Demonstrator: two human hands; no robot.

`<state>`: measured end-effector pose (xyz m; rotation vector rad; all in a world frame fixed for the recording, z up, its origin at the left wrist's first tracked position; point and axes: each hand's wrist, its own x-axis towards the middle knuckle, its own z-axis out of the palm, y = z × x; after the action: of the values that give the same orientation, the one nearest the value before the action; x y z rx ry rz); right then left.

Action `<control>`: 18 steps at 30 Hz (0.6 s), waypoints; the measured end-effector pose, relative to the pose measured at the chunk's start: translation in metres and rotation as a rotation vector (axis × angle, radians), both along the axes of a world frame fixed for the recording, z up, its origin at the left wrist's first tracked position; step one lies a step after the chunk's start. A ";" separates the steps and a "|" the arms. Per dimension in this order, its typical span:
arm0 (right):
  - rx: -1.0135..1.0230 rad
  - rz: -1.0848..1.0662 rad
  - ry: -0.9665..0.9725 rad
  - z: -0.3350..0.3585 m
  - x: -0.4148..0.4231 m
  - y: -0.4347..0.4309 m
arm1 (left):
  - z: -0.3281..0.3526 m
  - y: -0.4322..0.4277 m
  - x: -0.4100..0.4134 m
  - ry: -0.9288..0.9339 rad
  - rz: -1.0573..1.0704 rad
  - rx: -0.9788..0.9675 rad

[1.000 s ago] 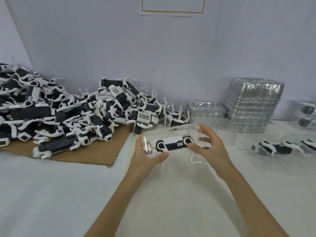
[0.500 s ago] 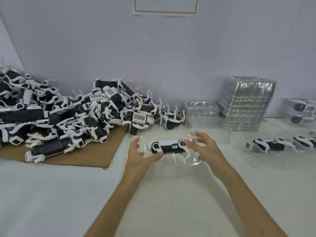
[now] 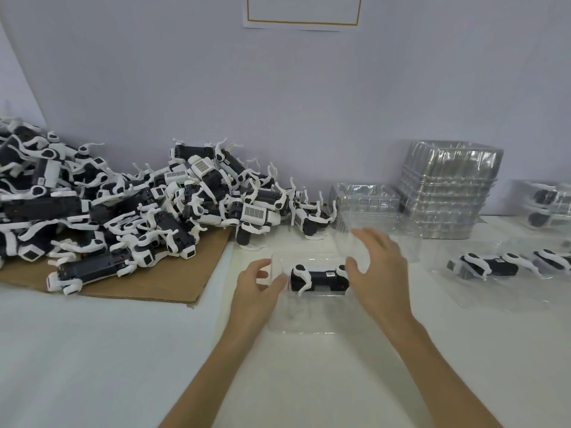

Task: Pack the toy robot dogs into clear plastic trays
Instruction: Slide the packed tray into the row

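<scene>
1. The clear tray (image 3: 304, 322) lies low on the white table (image 3: 92, 350), in front of the person. One second earlier both hands held it raised, clear of the surface.
2. One toy robot dog (image 3: 319, 278) lies on its side in the far part of this tray, black body crosswise. It was already seated there in the earlier frames.
3. The left hand (image 3: 256, 288) grips the tray's left wall, thumb on the near side and fingers behind it. This grip matches the earlier frames.
4. The right hand (image 3: 381, 267) is spread wide over the tray's right end, fingers extended and blurred. Earlier its fingers curled round that end. Whether it touches the plastic now cannot be told.
5. The pile of loose dogs (image 3: 123, 211) lies on the cardboard sheet (image 3: 154, 282) at left, unchanged.
6. The tall stack of empty trays (image 3: 448, 189) stands at the back right, with a lower stack (image 3: 364, 199) just beside it.
7. A packed tray (image 3: 494, 267) lies to the right, well apart from the hands.
</scene>
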<state>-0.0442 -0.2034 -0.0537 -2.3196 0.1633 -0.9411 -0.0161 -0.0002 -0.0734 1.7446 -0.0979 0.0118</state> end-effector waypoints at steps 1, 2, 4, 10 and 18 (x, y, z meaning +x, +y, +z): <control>-0.037 0.117 -0.078 0.002 -0.004 0.012 | -0.001 -0.001 0.000 -0.018 0.028 -0.008; -0.048 0.254 -0.085 0.003 -0.008 0.026 | 0.000 -0.001 0.000 -0.032 0.040 -0.031; -0.167 0.478 0.036 0.000 -0.013 0.051 | 0.002 0.001 -0.001 -0.043 0.029 -0.066; -0.428 0.472 0.225 -0.015 -0.006 0.049 | 0.002 0.008 0.001 0.030 -0.043 -0.023; -0.220 0.119 0.285 -0.009 0.007 -0.012 | -0.006 0.000 0.000 0.009 -0.040 0.007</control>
<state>-0.0370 -0.2154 -0.0629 -2.6284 0.0385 -0.5913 -0.0157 -0.0004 -0.0793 1.7493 -0.1269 -0.0257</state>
